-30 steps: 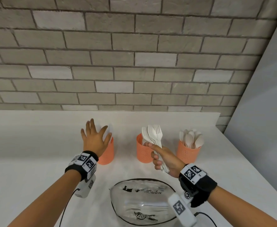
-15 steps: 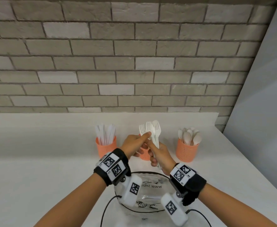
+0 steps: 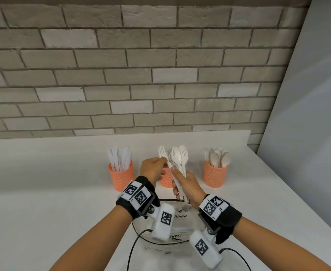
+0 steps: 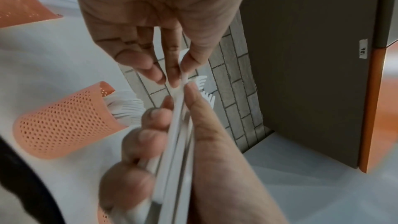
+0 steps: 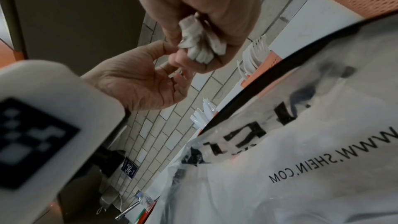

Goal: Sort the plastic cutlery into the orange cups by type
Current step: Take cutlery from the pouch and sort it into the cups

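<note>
Three orange cups stand in a row on the white counter: the left cup (image 3: 121,178) holds knives, the middle cup (image 3: 167,180) forks, the right cup (image 3: 215,176) spoons. In front of the middle cup my right hand (image 3: 182,182) grips a bundle of white cutlery (image 3: 180,161) by the handles, with forks and one spoon fanned upward. My left hand (image 3: 161,161) pinches the neck of the leftmost fork (image 3: 161,151) in that bundle. The left wrist view shows the thumb and forefinger pinch on that fork (image 4: 183,72), above the right hand's fingers (image 4: 150,135). In the right wrist view the handle ends (image 5: 200,47) stick out of my right fist.
A clear plastic bag (image 3: 182,218) with black print lies on the counter right below my wrists. The brick wall (image 3: 160,75) runs behind the cups. A grey panel (image 3: 307,114) bounds the counter on the right. Bare counter (image 3: 43,182) stretches to the left.
My left hand left the knife cup, moved right to the bundle and took hold of the leftmost fork, which now leans away from the others. The right hand stayed put.
</note>
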Motion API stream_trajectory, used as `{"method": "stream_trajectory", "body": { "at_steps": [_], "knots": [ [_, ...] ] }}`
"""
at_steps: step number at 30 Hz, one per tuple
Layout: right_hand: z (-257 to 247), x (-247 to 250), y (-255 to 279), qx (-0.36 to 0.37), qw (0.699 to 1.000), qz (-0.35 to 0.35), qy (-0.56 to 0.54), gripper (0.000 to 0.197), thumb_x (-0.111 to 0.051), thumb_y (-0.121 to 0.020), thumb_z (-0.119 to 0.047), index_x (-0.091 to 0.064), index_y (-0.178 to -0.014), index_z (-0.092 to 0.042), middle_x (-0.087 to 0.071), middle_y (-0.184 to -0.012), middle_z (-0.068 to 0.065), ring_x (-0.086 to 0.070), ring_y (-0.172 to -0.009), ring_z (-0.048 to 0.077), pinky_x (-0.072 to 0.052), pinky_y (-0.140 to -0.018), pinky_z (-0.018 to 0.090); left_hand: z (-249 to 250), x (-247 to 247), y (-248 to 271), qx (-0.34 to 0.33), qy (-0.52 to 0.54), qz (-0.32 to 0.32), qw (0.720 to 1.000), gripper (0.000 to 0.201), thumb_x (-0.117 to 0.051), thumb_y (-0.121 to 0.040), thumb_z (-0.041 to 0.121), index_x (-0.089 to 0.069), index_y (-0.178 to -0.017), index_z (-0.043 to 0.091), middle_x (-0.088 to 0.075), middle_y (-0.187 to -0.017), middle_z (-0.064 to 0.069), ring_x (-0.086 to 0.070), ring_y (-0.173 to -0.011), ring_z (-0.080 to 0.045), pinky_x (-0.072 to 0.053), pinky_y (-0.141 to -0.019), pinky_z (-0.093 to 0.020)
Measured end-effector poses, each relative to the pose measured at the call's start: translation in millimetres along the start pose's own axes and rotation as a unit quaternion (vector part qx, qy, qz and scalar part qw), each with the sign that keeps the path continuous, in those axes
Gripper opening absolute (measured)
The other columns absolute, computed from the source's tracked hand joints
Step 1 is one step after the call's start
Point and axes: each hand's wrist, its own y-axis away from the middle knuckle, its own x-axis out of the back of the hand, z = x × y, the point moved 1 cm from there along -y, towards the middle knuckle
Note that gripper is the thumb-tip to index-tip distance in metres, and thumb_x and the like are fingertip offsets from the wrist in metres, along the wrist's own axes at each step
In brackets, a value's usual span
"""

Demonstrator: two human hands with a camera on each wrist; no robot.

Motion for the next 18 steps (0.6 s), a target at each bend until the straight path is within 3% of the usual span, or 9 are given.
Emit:
{"method": "stream_trajectory", "body": {
  "at_steps": [6, 10, 13, 16, 18],
  "knots": [
    [5, 11, -2, -0.003, 0.998, 0.048, 0.031, 0.017, -0.043, -0.098, -0.019, -0.048, -0.082, -0.015, -0.044, -0.057, 0.004, -0.039, -0.03, 0.008, -0.034, -0.032, 0.018, 12, 10, -11, -0.047, 0.102, 0.067, 0.991, 0.017, -0.039, -0.096, 0.012, -0.048, -0.083, 0.007, -0.065, -0.07, -0.008, -0.063, -0.049, -0.011, -0.052, -0.045, -0.019],
    [11, 19, -6, 0.035, 0.988, 0.115, 0.102, 0.015, -0.045, -0.094, -0.013, -0.044, -0.079, -0.011, -0.04, -0.056, 0.004, -0.035, -0.03, 0.008, -0.029, -0.032, 0.018, 13, 6, -11, -0.056, 0.096, 0.087, 0.99, 0.022, -0.044, -0.093, 0.009, -0.037, -0.073, 0.016, -0.046, -0.056, -0.004, -0.047, -0.036, -0.012, -0.04, -0.038, -0.02],
    [14, 21, -9, 0.052, 0.972, 0.163, 0.16, 0.01, -0.048, -0.092, -0.018, -0.048, -0.087, -0.009, -0.044, -0.059, 0.001, -0.04, -0.04, 0.014, -0.031, -0.034, 0.02, 6, -5, -5, -0.041, 0.034, 0.051, 0.997, 0.025, -0.051, -0.09, 0.012, -0.04, -0.068, 0.018, -0.039, -0.056, -0.002, -0.033, -0.046, -0.014, -0.028, -0.044, -0.022],
    [15, 23, -13, 0.069, 0.961, 0.188, 0.193, 0.016, -0.051, -0.092, -0.027, -0.05, -0.091, -0.011, -0.047, -0.062, -0.003, -0.044, -0.049, 0.014, -0.037, -0.045, 0.026, -1, -18, 4, -0.007, 0.003, -0.002, 1.0, 0.022, -0.06, -0.086, 0.016, -0.052, -0.065, 0.015, -0.043, -0.057, 0.0, -0.037, -0.051, -0.013, -0.029, -0.046, -0.022],
    [15, 22, -13, 0.08, 0.957, 0.191, 0.204, 0.017, -0.051, -0.092, -0.027, -0.051, -0.094, -0.01, -0.048, -0.064, -0.005, -0.047, -0.055, 0.015, -0.041, -0.051, 0.03, -3, -27, 9, 0.007, -0.011, -0.014, 1.0, 0.013, -0.064, -0.082, 0.018, -0.057, -0.075, 0.011, -0.045, -0.06, 0.001, -0.041, -0.054, -0.012, -0.034, -0.048, -0.022]
  ]
}}
